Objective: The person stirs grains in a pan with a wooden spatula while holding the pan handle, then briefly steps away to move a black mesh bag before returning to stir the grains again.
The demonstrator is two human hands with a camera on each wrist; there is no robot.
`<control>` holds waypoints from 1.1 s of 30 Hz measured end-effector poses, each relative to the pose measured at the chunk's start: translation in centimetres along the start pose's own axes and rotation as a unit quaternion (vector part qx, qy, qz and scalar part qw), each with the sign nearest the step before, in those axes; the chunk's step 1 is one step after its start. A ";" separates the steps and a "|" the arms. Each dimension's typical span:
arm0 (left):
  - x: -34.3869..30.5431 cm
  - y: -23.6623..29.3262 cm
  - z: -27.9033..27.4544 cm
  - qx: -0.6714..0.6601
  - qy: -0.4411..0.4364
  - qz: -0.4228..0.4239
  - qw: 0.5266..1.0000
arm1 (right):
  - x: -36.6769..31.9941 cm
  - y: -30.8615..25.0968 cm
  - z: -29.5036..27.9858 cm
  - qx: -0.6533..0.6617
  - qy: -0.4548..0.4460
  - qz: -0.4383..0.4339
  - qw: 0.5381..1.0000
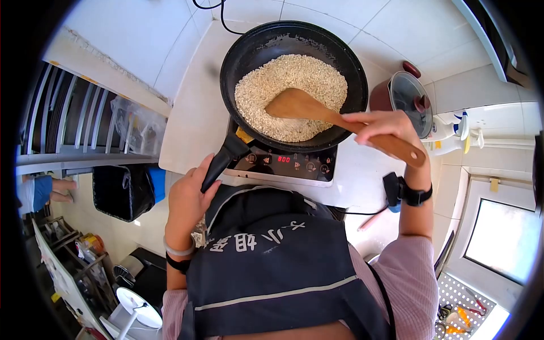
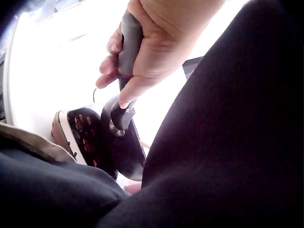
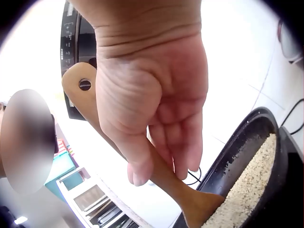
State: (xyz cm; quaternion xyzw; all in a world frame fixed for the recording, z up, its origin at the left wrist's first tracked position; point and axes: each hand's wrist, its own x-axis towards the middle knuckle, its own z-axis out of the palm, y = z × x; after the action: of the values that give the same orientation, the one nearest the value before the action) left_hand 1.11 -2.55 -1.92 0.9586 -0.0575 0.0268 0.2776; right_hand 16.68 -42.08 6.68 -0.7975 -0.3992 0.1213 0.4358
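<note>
A black frying pan (image 1: 249, 39) holds pale grains (image 1: 266, 85) and sits on a black induction cooker (image 1: 289, 165) whose display glows red. My left hand (image 1: 187, 195) grips the pan's black handle (image 1: 218, 164); the left wrist view shows the fingers of that left hand (image 2: 142, 57) wrapped round the handle (image 2: 129, 45). My right hand (image 1: 382, 124) holds a wooden spatula (image 1: 306, 107) by its shaft, its blade lying in the grains. In the right wrist view the right hand (image 3: 156, 123) curls round the spatula (image 3: 83, 95) above the pan (image 3: 247, 152).
A dark red pot with a glass lid (image 1: 405, 93) stands right of the pan on the white counter (image 1: 192, 113). White spray bottles (image 1: 453, 127) lie further right. A dish rack (image 1: 68, 113) fills the left. A black bin (image 1: 122, 190) stands below the counter edge.
</note>
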 end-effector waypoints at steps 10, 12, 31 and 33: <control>0.1 0.1 -0.1 0.005 -0.003 0.006 1.000 | -3.0 -6.0 2.9 -0.010 0.110 0.008 0.994; 0.2 0.0 -0.1 0.008 0.000 0.009 1.000 | -1.3 -4.1 4.7 -0.034 0.112 0.004 0.993; 0.5 -0.1 -0.4 0.003 -0.011 0.009 1.000 | -2.8 4.6 3.5 -0.150 0.443 0.099 0.878; 0.6 0.0 -0.5 0.003 -0.007 0.013 1.000 | -1.7 6.1 5.5 -0.156 0.428 0.080 0.886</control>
State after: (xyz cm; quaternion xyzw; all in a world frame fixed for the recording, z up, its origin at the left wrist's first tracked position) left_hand 1.66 -2.31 -1.48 0.9588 -0.0722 0.0243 0.2736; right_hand 15.81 -41.94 -1.62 -0.8588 -0.1223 -0.2614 0.4234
